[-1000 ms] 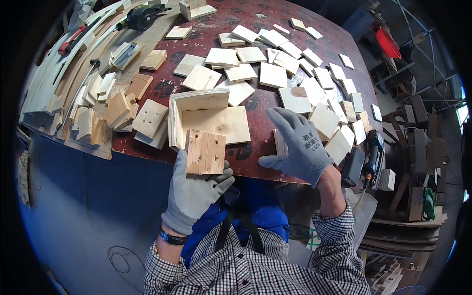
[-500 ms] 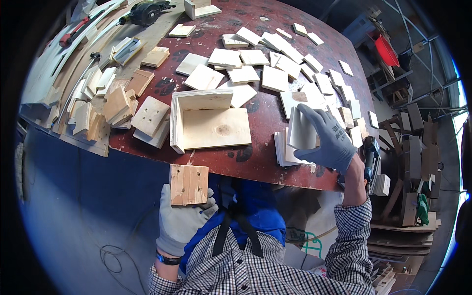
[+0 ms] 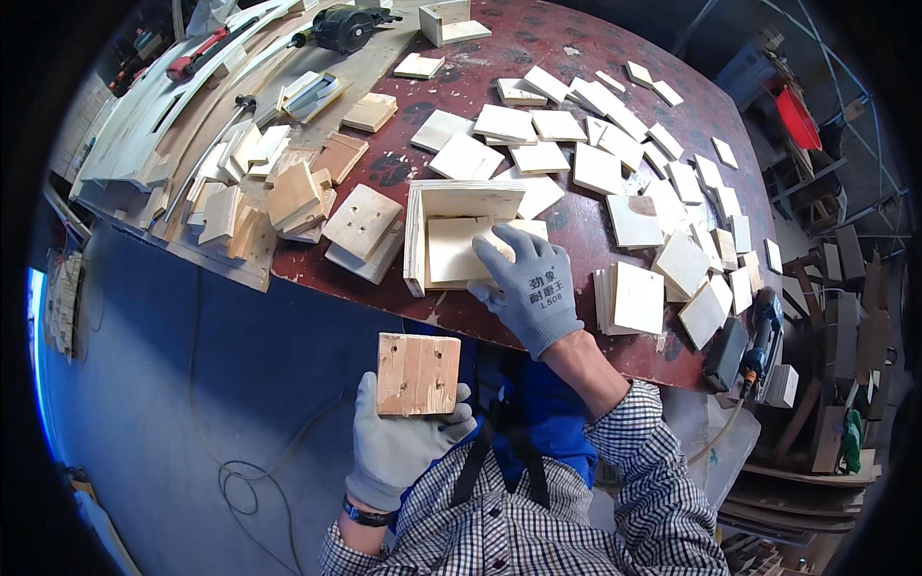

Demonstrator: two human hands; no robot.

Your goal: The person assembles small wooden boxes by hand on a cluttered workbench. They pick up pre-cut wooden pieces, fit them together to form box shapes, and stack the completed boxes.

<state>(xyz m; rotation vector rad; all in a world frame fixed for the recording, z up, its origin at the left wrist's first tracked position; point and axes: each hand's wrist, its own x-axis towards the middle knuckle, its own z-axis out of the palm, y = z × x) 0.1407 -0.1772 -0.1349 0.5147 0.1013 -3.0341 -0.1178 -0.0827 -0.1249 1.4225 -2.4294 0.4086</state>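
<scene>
My left hand point(image 3: 399, 456), in a grey work glove, holds a square wooden block point(image 3: 418, 374) with several small holes in front of the table edge. My right hand point(image 3: 533, 288), gloved too, has its thumb and fingers on a pale plywood piece point(image 3: 451, 252). That piece lies inside an open wooden corner frame point(image 3: 415, 240), which has a base and two upright walls. To the right of this hand stands a short stack of plywood squares point(image 3: 636, 300). Left of the frame lie two overlapping blocks point(image 3: 363, 221), the upper one with holes.
Many loose plywood squares point(image 3: 533, 125) cover the dark red table point(image 3: 394, 173). A nail gun point(image 3: 764, 331) with a hose rests at its right edge. A hammer point(image 3: 247, 102), wood scraps and a black power tool point(image 3: 344, 31) lie on the left.
My right hand has moved left from the plywood stack to the corner frame, bringing a plywood piece into it. My left hand still holds the block. The whole view has shifted.
</scene>
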